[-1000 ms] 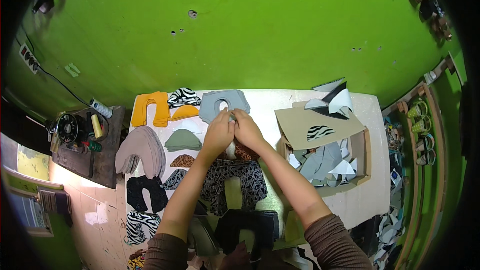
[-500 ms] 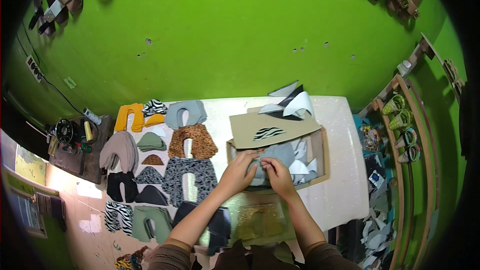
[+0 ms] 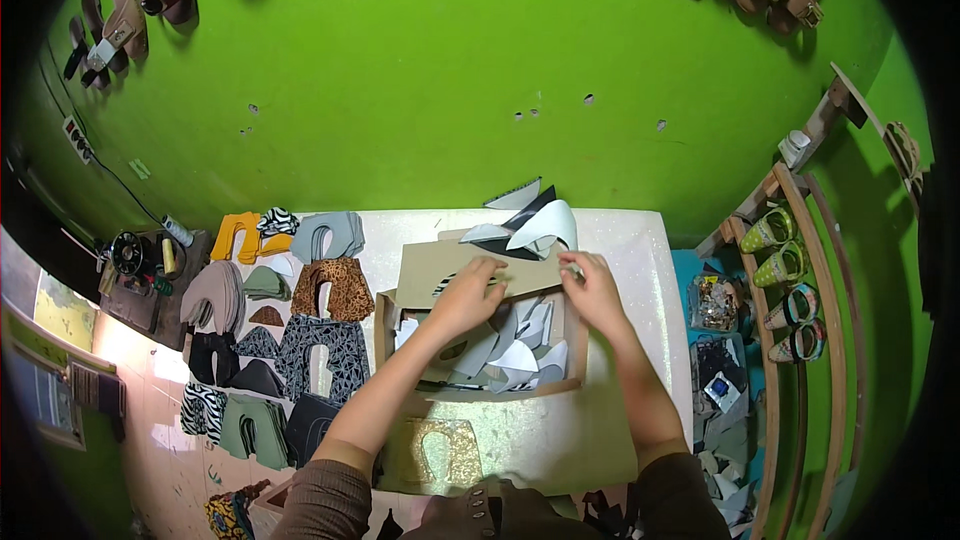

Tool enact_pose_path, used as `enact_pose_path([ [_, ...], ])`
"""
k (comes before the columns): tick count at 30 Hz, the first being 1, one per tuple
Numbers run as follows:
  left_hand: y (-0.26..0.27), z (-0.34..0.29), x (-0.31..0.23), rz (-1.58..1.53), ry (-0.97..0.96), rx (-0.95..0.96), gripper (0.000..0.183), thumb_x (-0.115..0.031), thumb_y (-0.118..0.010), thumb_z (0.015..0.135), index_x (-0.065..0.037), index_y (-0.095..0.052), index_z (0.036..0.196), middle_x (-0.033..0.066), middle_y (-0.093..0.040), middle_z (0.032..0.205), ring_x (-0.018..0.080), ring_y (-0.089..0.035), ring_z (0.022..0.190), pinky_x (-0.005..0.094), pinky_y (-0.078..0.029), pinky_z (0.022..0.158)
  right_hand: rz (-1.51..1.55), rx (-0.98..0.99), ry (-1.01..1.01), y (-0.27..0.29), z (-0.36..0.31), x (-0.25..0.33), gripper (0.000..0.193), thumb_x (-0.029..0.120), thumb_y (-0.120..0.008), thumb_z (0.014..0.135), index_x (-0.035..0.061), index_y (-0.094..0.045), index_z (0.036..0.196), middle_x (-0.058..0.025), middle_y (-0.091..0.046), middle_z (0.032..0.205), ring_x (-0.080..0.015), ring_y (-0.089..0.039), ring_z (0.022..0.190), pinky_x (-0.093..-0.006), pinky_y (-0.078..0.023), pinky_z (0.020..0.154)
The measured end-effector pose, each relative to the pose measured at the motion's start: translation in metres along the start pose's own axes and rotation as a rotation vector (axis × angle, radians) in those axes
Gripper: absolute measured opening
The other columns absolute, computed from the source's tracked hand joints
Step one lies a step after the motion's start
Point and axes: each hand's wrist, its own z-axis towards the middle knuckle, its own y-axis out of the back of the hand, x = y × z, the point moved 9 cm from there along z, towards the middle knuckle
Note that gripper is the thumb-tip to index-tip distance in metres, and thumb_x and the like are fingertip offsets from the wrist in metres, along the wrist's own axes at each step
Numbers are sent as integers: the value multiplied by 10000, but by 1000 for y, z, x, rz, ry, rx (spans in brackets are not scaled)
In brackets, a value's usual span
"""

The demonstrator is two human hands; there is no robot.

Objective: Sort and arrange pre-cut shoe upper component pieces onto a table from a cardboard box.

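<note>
I'm seeing a cardboard box (image 3: 384, 335) holding grey and white scraps (image 3: 514, 357), with a tan sheet (image 3: 422, 265) lying across its far side. Above the box, the left hand (image 3: 468, 300) is spreading thumb from fingers over the sheet; the right hand (image 3: 594, 292) is curling by its edge, pinching or not, I can't tell.

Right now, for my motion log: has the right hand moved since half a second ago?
Yes: the right hand has moved rightward and toward the far edge, judged against the white table.
</note>
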Motion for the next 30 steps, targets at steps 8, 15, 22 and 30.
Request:
enact_pose_path([
  [8,-54,79,78,-52,244,170,385,-233,-538,829,33,-524,1106,184,-564,1085,279,-555,984,347,-435,843,354,385,-440,-62,68,-146,645,187,-676,726,-29,-383,1259,-230,-424,1260,-294,-399,1196,-335,-320,987],
  [15,-89,120,108,-38,310,142,492,-204,-551,807,55,-426,1206,261,-473,1174,338,-499,1066,356,-397,906,83,197,-415,-72,103,-206,787,300,-735,624,-22,-392,1255,-226,-471,1222,-334,-459,1133,-350,-367,951],
  [22,-107,139,138,-18,335,112,642,-297,-585,770,112,-371,1215,280,-449,1192,370,-433,1131,374,-339,968,280,319,-411,-103,111,-216,710,316,-740,640,-11,-457,1204,-193,-529,1167,-274,-529,1052,-328,-402,903],
  [30,-96,151,128,49,315,71,599,-295,-655,711,19,-449,1177,235,-520,1120,347,-524,1008,370,-418,865,228,251,-102,-103,113,-176,346,208,-647,743,-9,-568,1002,-179,-606,900,-274,-592,856,-343,-448,763],
])
